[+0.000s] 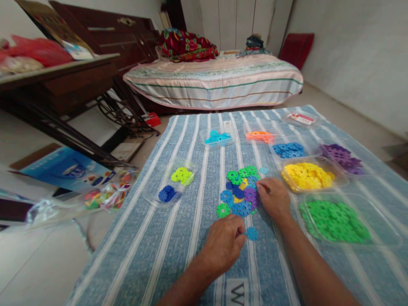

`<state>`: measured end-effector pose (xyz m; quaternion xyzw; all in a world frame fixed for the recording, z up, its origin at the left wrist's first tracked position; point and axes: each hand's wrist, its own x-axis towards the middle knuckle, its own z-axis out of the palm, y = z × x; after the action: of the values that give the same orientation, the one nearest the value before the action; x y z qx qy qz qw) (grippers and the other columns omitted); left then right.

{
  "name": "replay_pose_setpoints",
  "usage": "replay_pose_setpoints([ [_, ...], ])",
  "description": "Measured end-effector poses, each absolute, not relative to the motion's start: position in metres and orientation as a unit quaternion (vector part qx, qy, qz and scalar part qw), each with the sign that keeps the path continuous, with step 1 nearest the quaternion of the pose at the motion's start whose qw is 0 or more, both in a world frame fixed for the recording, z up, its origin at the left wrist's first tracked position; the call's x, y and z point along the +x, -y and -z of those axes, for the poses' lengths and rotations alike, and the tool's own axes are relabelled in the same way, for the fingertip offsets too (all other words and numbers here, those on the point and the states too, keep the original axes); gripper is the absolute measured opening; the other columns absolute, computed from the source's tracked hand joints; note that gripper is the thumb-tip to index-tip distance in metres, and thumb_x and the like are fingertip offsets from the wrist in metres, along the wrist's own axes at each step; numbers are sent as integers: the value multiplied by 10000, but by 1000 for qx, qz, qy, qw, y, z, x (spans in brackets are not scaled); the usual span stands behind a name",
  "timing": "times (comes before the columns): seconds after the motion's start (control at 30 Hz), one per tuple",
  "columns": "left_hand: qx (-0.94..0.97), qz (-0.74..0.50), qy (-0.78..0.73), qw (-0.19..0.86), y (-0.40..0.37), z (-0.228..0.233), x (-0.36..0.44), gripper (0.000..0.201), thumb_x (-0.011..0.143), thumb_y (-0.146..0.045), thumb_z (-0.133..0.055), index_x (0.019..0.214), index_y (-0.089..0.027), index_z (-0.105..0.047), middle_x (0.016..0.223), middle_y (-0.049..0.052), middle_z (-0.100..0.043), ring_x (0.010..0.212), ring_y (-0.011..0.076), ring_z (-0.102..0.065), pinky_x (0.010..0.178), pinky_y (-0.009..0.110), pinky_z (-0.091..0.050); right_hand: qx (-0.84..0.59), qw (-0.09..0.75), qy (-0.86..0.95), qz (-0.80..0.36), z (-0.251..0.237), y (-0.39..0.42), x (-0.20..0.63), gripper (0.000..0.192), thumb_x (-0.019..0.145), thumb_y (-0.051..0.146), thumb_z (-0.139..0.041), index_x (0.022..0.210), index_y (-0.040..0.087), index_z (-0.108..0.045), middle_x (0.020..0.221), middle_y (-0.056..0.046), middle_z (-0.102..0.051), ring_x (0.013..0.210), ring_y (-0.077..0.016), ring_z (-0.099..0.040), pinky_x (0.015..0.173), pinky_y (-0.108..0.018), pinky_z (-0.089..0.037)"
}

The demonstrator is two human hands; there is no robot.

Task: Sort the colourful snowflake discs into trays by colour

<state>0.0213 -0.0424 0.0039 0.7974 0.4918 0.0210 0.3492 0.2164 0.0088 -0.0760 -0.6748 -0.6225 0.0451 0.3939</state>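
A mixed pile of notched plastic building discs [237,192] in green, blue, yellow and purple lies on the striped cloth. My left hand [225,240] is just in front of the pile, thumb and forefinger pinched at the edge of a light blue disc [253,233]. At the pile's right edge is my right hand [274,197], its fingers closed together beside a purple disc [250,195]; what they hold, if anything, is hidden. Beyond its fingertips lies a small pale blue disc [263,170].
Clear tubs hold sorted discs: green [334,219], yellow [307,175], blue [288,150], purple [342,158], orange [259,136] and turquoise [217,137]. To the left, another tub [151,199] has lime and dark blue discs. A bed [210,85] stands behind the table.
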Motion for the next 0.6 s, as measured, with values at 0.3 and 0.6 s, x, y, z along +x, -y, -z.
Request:
replay_pose_setpoints([
  [0.3, 840, 40, -458, 288, 49, -1, 53, 241, 795, -203, -431, 972, -149, -586, 1055, 123, -567, 1021, 265, -509, 878, 411, -417, -665, 402, 629, -38, 80, -9, 215, 217, 815, 307, -472, 762, 195, -651, 813, -46, -651, 806, -175, -555, 778, -316, -416],
  [0.6, 820, 89, -473, 309, 46, -8, 56, 301, 760, -198, -470, 1040, -157, -573, 1147, 135, -529, 1069, 288, -488, 913, 443, -422, -661, 409, 628, -37, 82, -10, 212, 221, 819, 325, -469, 772, 207, -650, 811, -41, -651, 792, -181, -556, 769, -326, -422],
])
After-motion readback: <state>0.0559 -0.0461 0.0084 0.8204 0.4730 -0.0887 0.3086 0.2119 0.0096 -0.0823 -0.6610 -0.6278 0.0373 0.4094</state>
